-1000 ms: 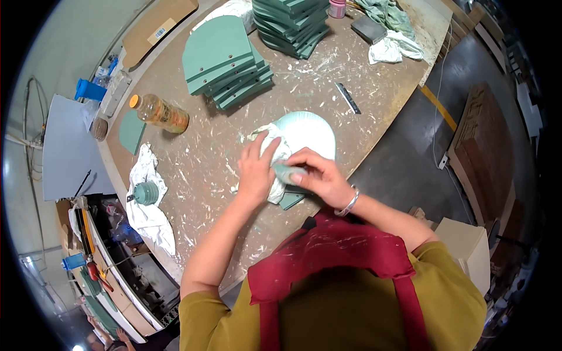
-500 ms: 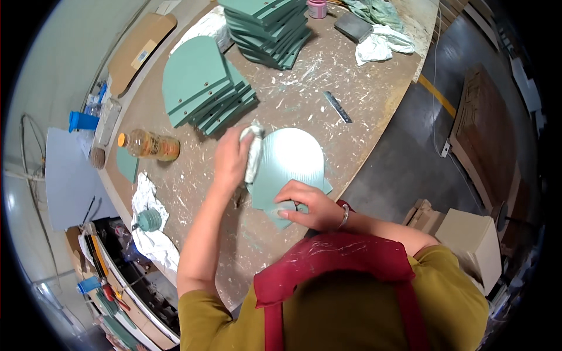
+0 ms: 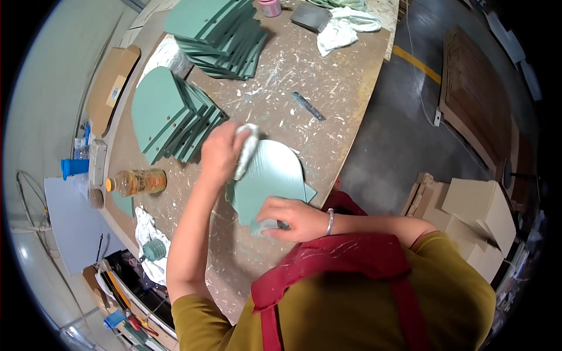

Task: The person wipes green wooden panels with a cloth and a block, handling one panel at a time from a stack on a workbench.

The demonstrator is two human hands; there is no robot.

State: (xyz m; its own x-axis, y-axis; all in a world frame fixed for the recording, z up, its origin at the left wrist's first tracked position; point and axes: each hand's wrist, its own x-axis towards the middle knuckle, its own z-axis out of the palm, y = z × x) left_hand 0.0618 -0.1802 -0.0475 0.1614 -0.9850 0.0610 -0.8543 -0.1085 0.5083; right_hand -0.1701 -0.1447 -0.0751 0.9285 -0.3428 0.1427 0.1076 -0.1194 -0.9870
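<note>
Head view, only one: left hand [image 3: 219, 153] at frame centre, fingers clenched around a white rag [image 3: 246, 151], pressing it on the upper left edge of a pale green arched panel [image 3: 273, 175] lying flat on the paint-spattered worktable [image 3: 328, 88]. Right hand [image 3: 291, 217] just below centre, clamped over the panel's lower edge, fingers also curled on a small pale-green block [image 3: 264, 227], probably a sponge or sanding pad, hard to tell at this size. Silver bangle [image 3: 331, 222] on the right wrist. Panel sits near the table's lower right edge, right in front of the person's red apron [image 3: 333, 263]. Left of centre, a fanned stack of green arched panels [image 3: 167, 114]; a second, bigger stack of green panels [image 3: 219, 35] at top centre. Small metal ruler [image 3: 308, 106] on the table, upper right of the panel, apart from it. Plastic bottle of amber liquid [image 3: 137, 181] lying on its side at left. White cloths [image 3: 350, 23] bunched at top of frame next to a dark grey block [image 3: 310, 16]. Crumpled rag with a green round object [image 3: 153, 250] at lower left. Beige boxes [image 3: 474, 216] on the floor at right.
</note>
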